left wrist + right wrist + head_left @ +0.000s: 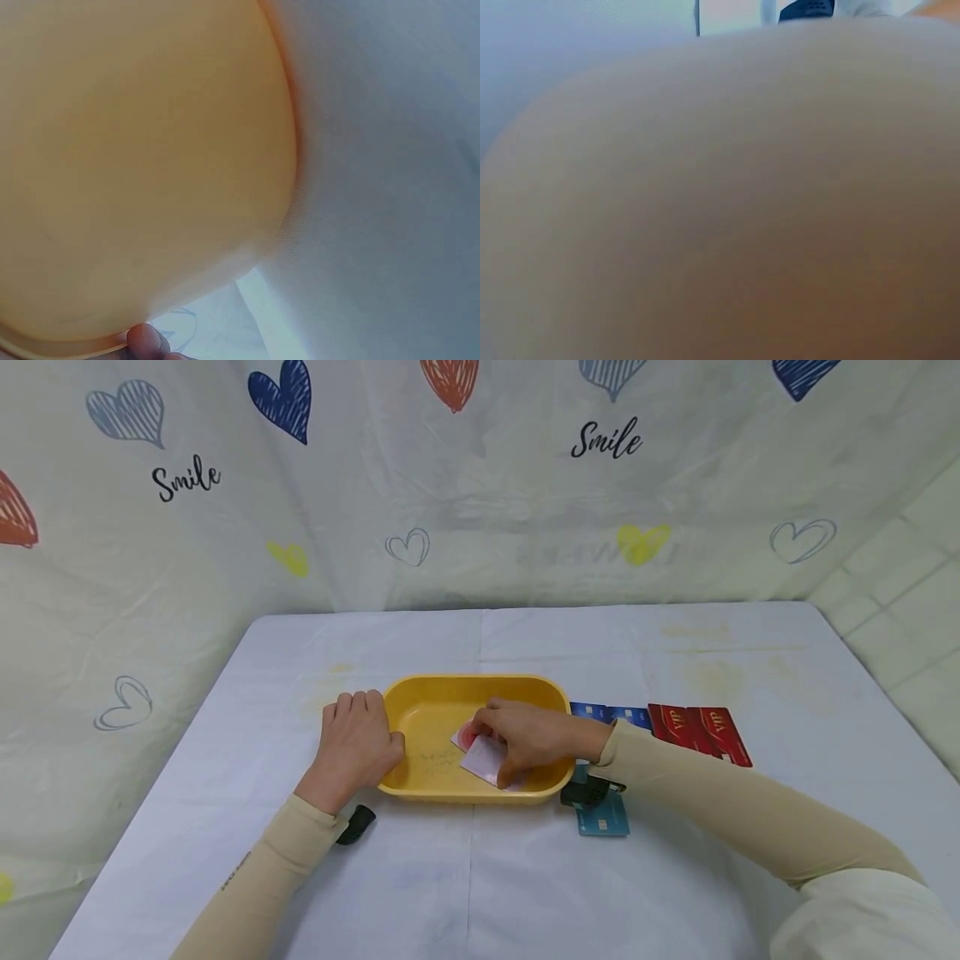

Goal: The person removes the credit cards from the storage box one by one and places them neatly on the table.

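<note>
A yellow plastic tray (420, 777) with rounded corners lies on the table in the head view. My left hand (356, 743) grips its left rim, fingers curled over the edge. In the left wrist view the tray's outside (150, 165) fills much of the picture, with a fingertip (144, 339) at the rim. My right hand (536, 735) reaches inside the tray at the right. Its thumb and fingers pinch a pale pink card (483, 760). Beside that, a pink card with a red round mark (460, 739) shows partly under the fingers. A blurred tan surface hides the right hand's work in the right wrist view.
Right of the tray lie blue cards (630, 717) and two red cards (697, 731) in a row. Nearer the front is a teal card (606, 822), partly covered by the right wrist's camera. A white cloth (465, 877) covers the table; a heart-printed curtain (487, 485) hangs behind.
</note>
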{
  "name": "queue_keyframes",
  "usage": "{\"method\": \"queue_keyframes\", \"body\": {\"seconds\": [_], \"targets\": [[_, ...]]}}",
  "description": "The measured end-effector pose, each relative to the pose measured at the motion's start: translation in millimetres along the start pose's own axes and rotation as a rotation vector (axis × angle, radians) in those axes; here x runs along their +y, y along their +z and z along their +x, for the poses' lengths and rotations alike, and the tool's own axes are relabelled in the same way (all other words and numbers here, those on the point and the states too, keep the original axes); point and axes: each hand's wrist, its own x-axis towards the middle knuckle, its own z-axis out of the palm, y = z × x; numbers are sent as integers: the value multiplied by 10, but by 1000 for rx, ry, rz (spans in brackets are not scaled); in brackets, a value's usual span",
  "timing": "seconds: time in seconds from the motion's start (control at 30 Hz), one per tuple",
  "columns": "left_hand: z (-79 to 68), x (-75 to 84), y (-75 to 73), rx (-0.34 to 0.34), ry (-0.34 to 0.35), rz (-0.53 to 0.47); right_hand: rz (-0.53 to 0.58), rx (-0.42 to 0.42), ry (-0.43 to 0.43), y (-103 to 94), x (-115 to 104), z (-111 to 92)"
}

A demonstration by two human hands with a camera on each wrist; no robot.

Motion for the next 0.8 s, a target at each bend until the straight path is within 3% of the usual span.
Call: {"method": "queue_keyframes", "body": {"seconds": [0.27, 0.6, 0.8], "targets": [[1, 19, -17, -5, -6, 2, -4, 12, -1, -5, -17, -18], [-3, 17, -11, -11, -7, 1, 99, 11, -37, -15, -2, -30], [-7, 12, 0, -3, -7, 0, 94, 39, -72, -24, 8, -46]]}}
